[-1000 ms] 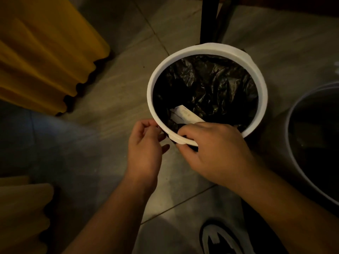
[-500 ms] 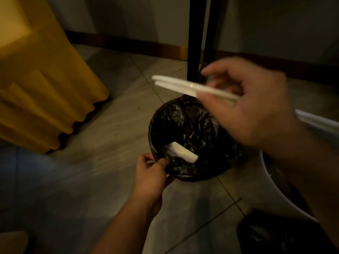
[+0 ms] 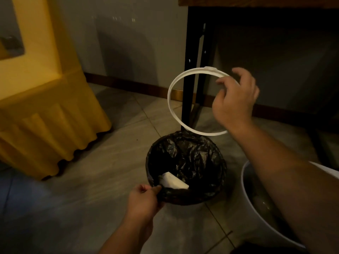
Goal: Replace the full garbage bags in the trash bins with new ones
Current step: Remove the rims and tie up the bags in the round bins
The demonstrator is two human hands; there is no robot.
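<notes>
The white ring [image 3: 169, 97] is now lifted off, clamped in the right hand [image 3: 235, 101]; the freed black bag [image 3: 192, 162] is pinched at its rim by the left hand [image 3: 144, 200].

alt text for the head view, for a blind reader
The right hand holds a white ring in the air above an open black garbage bag, whose near edge the left hand pinches. White paper lies in the bag; a white bin stands at right.
</notes>
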